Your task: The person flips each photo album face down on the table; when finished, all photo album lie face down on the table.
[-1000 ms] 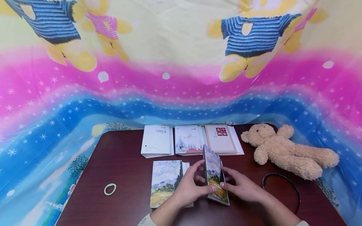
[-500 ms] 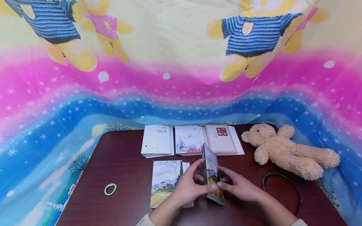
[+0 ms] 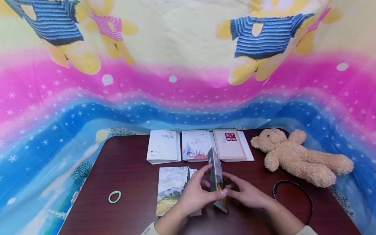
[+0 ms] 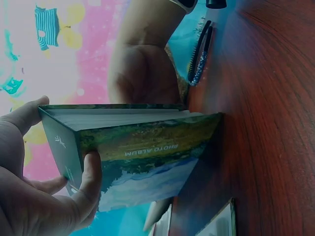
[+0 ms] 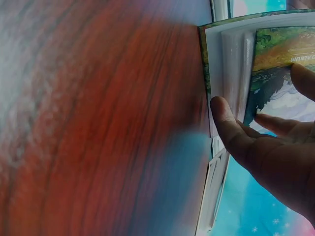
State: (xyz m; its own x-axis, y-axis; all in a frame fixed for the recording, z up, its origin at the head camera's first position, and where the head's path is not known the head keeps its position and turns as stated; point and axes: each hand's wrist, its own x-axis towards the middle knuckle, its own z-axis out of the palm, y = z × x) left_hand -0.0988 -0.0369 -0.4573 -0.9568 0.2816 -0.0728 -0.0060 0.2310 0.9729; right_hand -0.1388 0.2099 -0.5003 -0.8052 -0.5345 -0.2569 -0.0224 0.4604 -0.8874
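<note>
A photo album (image 3: 217,173) with a painted landscape cover stands upright on its lower edge, its dark spine towards the left. My left hand (image 3: 196,194) grips it at the spine, the thumb near its front edge. In the left wrist view, the fingers spread over the spine and the cover (image 4: 147,147) lettered "PHOTO ALBUM". From the other side my right hand (image 3: 248,192) holds the album, its thumb close to the left thumb. The right wrist view shows right fingertips on the cover and beside the page edges (image 5: 234,73). A matching album (image 3: 171,187) lies flat, partly behind the left hand.
Behind lie three pale albums in a row: a white one (image 3: 163,147), one with a tent drawing (image 3: 195,148) and one with red squares (image 3: 229,147). A teddy bear (image 3: 296,155) lies at right above a dark headband (image 3: 312,207). A green ring (image 3: 110,197) lies left.
The held album has turned so its spine faces me more and its cover shows less. My right hand has shifted slightly left along with it. The other things have stayed put.
</note>
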